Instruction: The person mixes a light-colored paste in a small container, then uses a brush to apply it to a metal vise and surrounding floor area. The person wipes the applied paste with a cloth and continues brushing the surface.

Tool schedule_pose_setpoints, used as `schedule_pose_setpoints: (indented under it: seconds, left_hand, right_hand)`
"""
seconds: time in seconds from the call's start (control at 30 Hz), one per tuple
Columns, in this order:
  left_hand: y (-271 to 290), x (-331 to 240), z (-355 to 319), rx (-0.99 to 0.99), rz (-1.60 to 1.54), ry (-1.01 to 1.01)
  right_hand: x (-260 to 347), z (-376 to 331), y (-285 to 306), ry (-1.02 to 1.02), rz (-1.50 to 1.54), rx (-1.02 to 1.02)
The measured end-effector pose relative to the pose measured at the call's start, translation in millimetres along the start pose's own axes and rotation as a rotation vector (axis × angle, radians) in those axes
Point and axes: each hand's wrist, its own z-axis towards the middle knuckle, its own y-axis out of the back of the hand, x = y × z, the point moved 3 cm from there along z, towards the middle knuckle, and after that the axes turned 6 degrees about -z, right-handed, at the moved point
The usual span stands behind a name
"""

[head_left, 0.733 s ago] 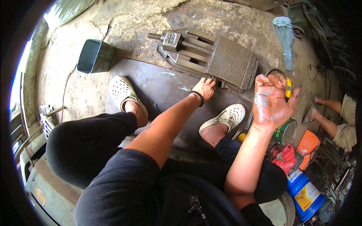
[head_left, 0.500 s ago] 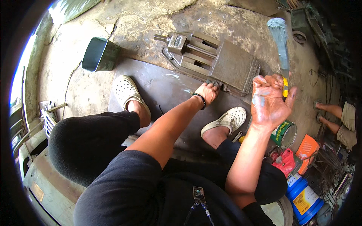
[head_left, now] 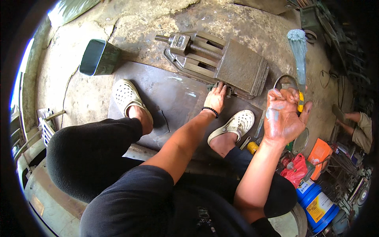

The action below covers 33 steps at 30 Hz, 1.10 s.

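A grey machine vise (head_left: 241,67) with a threaded screw lies on a dark metal sheet (head_left: 183,93) on the floor. At the vise's near side, my left hand (head_left: 217,96) presses a small dark rag (head_left: 212,86) against the lower edge, its fingers closed over it. The rag is mostly hidden under my fingers. Raised to the right of the vise, palm up, my right hand (head_left: 282,118) grips a paintbrush (head_left: 300,67). Blue-grey paint coats its bristles, and its handle shows yellow. Paint also smears my right palm.
At the left stands a dark green square bucket (head_left: 100,57). A round metal rim (head_left: 286,81) shows behind my right hand. Blue bucket (head_left: 318,209), red plastic bag (head_left: 295,172) and orange box (head_left: 319,158) crowd the lower right. Another person's legs (head_left: 355,124) are at the far right.
My left hand has slid a little left along the vise's near side. The paintbrush sits slightly lower in view. The whole view has shifted a little, and a round rim now shows beside my right hand.
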Motion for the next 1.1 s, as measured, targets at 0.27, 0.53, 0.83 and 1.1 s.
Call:
schedule_pose_setpoints:
  seconds: [0.27, 0.53, 0.83, 1.1]
  left_hand:
    - [-6, -17, 0, 0.036, -0.052, 0.086]
    - [54, -6, 5, 0.399, 0.136, 0.019]
    - [47, 5, -16, -0.301, -0.220, 0.395]
    - [-5, -25, 4, -0.175, -0.157, 0.430]
  right_hand:
    - [10, -8, 23, 0.030, -0.019, -0.068]
    - [19, -5, 22, 0.026, 0.025, -0.009]
    - [23, 1, 27, 0.036, 0.044, 0.039]
    - [23, -6, 32, 0.051, -0.001, -0.011]
